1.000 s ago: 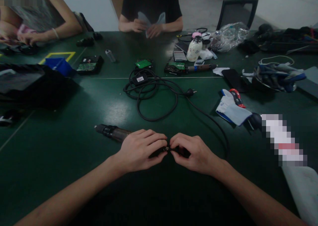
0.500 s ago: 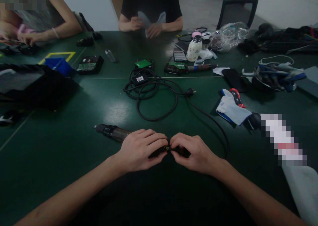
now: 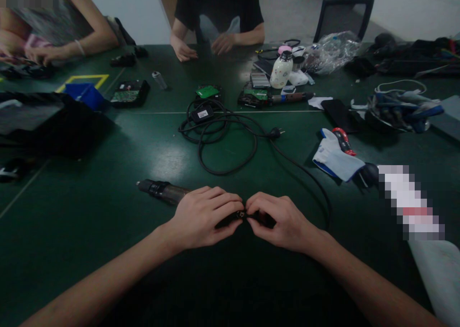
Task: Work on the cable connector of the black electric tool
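Electric screwdriver (image 3: pixel 164 192): long axis crosswise; tip points left, slightly away.
Left hand (image 3: pixel 204 217): my fingers wrap its rear.
Right hand (image 3: pixel 282 219): I pinch a small dark part (image 3: pixel 256 216).

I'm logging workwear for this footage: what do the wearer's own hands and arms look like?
The left hand and right hand are gloveless, with no ring or watch showing. The left forearm and right forearm are bare to the picture's edge, no sleeve in view.

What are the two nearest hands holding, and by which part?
The left hand grips a dark screwdriver-like tool by its rear end. The right hand pinches a small dark piece beside that end; which part is hidden.
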Action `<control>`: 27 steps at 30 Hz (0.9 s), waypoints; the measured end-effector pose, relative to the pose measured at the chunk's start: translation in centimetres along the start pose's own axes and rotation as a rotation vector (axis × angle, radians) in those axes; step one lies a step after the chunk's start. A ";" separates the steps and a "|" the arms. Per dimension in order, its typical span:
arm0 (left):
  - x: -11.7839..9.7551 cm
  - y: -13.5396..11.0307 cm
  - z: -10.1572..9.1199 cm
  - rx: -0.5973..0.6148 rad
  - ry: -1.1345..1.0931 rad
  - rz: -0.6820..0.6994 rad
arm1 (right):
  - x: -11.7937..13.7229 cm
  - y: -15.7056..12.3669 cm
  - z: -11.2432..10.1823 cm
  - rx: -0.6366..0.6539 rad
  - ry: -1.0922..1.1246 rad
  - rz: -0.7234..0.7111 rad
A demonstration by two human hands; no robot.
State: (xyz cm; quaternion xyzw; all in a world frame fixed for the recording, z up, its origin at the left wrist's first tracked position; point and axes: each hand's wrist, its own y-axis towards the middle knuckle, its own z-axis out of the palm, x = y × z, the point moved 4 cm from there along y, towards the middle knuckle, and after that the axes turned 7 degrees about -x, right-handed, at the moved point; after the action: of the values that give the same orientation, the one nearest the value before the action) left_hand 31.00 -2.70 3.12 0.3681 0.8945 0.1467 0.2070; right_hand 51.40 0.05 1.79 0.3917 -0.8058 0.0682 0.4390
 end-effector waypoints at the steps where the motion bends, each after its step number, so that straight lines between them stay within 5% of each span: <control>1: 0.0 0.0 0.0 0.005 -0.004 0.004 | 0.0 0.0 0.0 0.001 0.001 0.001; 27: 0.1 0.0 0.2 -0.043 0.024 0.028 | 0.1 0.1 0.0 -0.006 -0.002 0.005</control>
State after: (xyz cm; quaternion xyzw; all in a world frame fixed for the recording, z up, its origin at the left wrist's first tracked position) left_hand 31.01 -2.61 2.90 0.3743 0.8883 0.1732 0.2021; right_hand 51.34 0.04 1.85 0.3883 -0.8074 0.0668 0.4392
